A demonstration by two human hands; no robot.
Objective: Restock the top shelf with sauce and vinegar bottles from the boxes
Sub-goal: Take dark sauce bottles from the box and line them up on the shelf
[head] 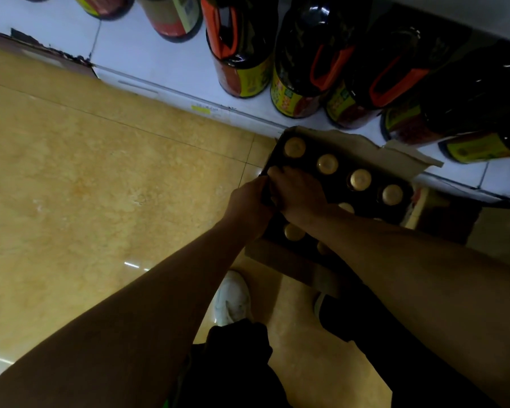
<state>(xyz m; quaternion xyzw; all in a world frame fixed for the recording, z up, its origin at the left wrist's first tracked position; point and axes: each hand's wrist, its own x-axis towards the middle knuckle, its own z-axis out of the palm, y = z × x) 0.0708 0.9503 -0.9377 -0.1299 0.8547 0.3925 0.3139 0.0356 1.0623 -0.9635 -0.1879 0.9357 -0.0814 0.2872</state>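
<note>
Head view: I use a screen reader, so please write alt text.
Both hands, left hand and right hand, meet at the near-left edge of an open cardboard box of gold-capped bottles on a tan floor, beside a low white shelf holding large dark jugs.

View: single, head-worn, wide-angle.
Facing: steeply down, slightly forward.
Near field: both forearms fill lower frame.
Mid field: open box (345, 184) on tiled floor (100, 187), close below.
Far edge: bottom shelf (159, 63) front edge, running diagonally across top.
Overlap: none.
</note>
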